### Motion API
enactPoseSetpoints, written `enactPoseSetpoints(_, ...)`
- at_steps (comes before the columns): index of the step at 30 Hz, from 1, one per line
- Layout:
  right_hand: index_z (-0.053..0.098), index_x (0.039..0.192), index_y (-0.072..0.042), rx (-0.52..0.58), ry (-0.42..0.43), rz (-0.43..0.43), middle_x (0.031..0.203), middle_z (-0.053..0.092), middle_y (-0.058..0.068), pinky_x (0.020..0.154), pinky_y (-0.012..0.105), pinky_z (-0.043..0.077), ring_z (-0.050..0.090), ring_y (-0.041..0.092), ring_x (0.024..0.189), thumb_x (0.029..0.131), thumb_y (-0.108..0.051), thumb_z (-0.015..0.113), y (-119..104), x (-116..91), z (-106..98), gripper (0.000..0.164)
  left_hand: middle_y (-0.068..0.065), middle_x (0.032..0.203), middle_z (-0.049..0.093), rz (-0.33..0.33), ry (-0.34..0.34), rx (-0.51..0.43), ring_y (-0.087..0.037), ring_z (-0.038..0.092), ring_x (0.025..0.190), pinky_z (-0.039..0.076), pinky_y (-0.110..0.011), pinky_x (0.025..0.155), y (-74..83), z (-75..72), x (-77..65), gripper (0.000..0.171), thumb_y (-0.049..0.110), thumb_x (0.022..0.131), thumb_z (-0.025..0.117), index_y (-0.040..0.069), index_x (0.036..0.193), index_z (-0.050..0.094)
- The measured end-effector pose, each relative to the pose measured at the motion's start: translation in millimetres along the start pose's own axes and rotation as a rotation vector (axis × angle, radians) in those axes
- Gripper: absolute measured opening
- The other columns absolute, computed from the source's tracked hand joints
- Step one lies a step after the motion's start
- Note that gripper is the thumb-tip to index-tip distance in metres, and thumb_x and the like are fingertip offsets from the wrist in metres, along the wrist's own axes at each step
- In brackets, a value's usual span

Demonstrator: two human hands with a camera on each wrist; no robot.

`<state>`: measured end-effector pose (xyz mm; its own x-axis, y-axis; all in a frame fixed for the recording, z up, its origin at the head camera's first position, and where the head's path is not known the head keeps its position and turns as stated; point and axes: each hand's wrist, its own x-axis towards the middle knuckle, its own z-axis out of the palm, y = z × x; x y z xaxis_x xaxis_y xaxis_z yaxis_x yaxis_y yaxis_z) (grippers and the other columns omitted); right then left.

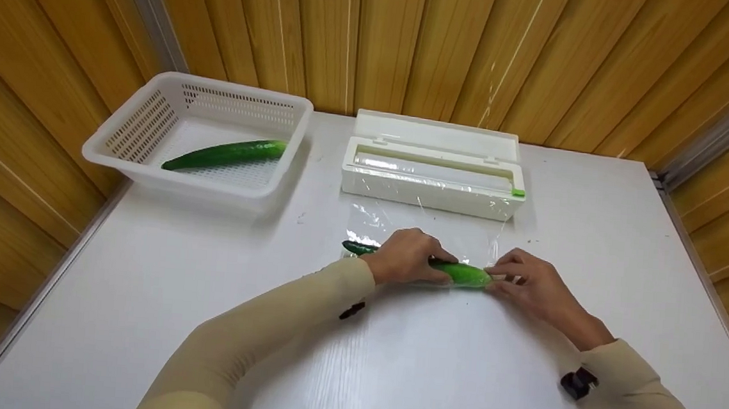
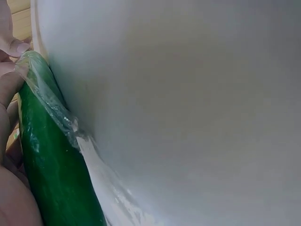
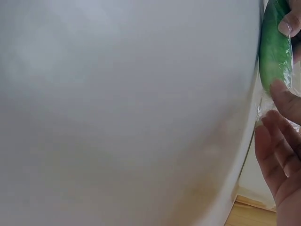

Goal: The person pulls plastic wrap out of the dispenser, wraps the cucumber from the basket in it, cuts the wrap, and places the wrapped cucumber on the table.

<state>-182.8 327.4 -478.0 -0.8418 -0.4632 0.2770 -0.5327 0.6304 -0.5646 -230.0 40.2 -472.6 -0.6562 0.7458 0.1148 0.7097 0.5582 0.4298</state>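
A green cucumber (image 1: 467, 275) lies crosswise on the white table, partly covered by clear cling film (image 1: 367, 217). Over its middle, my left hand (image 1: 409, 256) grips it, thumb on the near side. At the pale right end, my right hand (image 1: 529, 283) pinches the film between thumb and fingers. The right wrist view has the thumb touching the tip of the cucumber (image 3: 275, 52), with film bunched by the fingers. Loose film (image 2: 51, 101) folds over the cucumber's side in the left wrist view. The film runs back to a white dispenser box (image 1: 429, 199).
The dispenser's lid (image 1: 437, 134) stands raised behind a film roll (image 1: 431, 169), and a green slider (image 1: 518, 193) sits at its right end. At back left, a white slotted basket (image 1: 193, 183) holds another cucumber (image 1: 227, 155). Wood-look panels (image 1: 388, 46) border the table.
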Motion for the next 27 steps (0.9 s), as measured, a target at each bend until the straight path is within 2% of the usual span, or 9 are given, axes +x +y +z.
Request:
enactPoseSetpoints(4,0.084,0.108,-0.008,-0.014,-0.057,0.036,0.095,0.067,-0.008,0.069,0.024,0.053,0.063,0.012,0.082,0.084,-0.005,0.09,-6.5,2.7,-0.6,0.025,0.004,0.113,0.079,-0.009,-0.005,0.012,-0.009,0.071,0.099,0.052,-0.026,0.087,0.8,-0.8,1.3,0.041,0.044,0.094,0.082,0.026,0.13,0.078)
enactPoseSetpoints(10,0.082,0.11,-0.004,-0.065,-0.084,0.081,0.096,0.073,-0.004,0.074,0.031,0.06,0.07,0.017,0.087,0.086,-0.004,0.089,-20.5,6.5,2.1,0.025,0.005,0.111,0.079,0.003,-0.001,-0.002,-0.009,0.07,0.097,0.052,-0.026,0.086,-0.8,0.8,2.1,0.04,0.044,0.094,0.082,0.027,0.13,0.078)
enactPoseSetpoints(14,0.08,0.117,-0.001,-0.073,-0.113,0.106,0.099,0.076,-0.001,0.078,0.034,0.061,0.071,0.019,0.089,0.086,-0.005,0.088,-25.3,6.7,4.0,0.032,0.006,0.112,0.079,0.012,0.008,-0.015,-0.007,0.07,0.099,0.052,-0.025,0.087,-2.5,1.6,1.5,0.039,0.042,0.094,0.083,0.026,0.129,0.079)
enactPoseSetpoints(18,0.08,0.117,-0.003,-0.074,-0.097,0.117,0.101,0.077,0.0,0.078,0.035,0.058,0.069,0.018,0.089,0.085,-0.009,0.09,-24.5,4.5,5.9,0.034,0.008,0.115,0.079,0.03,0.013,-0.032,-0.005,0.07,0.104,0.051,-0.024,0.092,-1.7,1.8,1.8,0.037,0.04,0.094,0.084,0.025,0.128,0.08)
enactPoseSetpoints(22,0.082,0.111,-0.005,-0.069,-0.07,0.1,0.097,0.077,-0.003,0.077,0.033,0.056,0.066,0.015,0.086,0.084,-0.008,0.091,-21.1,4.6,7.0,0.029,0.007,0.12,0.077,0.053,0.017,-0.064,-0.005,0.07,0.111,0.05,-0.023,0.098,-2.3,0.7,-1.6,0.039,0.041,0.096,0.081,0.021,0.13,0.079)
enactPoseSetpoints(25,0.082,0.111,-0.005,-0.064,-0.067,0.086,0.095,0.076,-0.003,0.077,0.032,0.056,0.066,0.013,0.085,0.084,-0.008,0.091,-19.0,5.1,7.0,0.028,0.004,0.122,0.077,0.08,0.063,-0.101,-0.008,0.07,0.114,0.05,-0.026,0.102,-4.3,-3.2,-8.4,0.042,0.042,0.097,0.079,0.015,0.13,0.078)
enactPoseSetpoints(27,0.081,0.111,-0.005,-0.061,-0.069,0.077,0.096,0.076,-0.003,0.077,0.032,0.056,0.067,0.013,0.085,0.084,-0.008,0.09,-18.4,5.5,7.8,0.029,0.002,0.118,0.078,0.11,0.132,-0.118,-0.011,0.071,0.113,0.052,-0.028,0.101,-7.8,-8.0,-17.0,0.039,0.041,0.098,0.077,0.011,0.125,0.08)
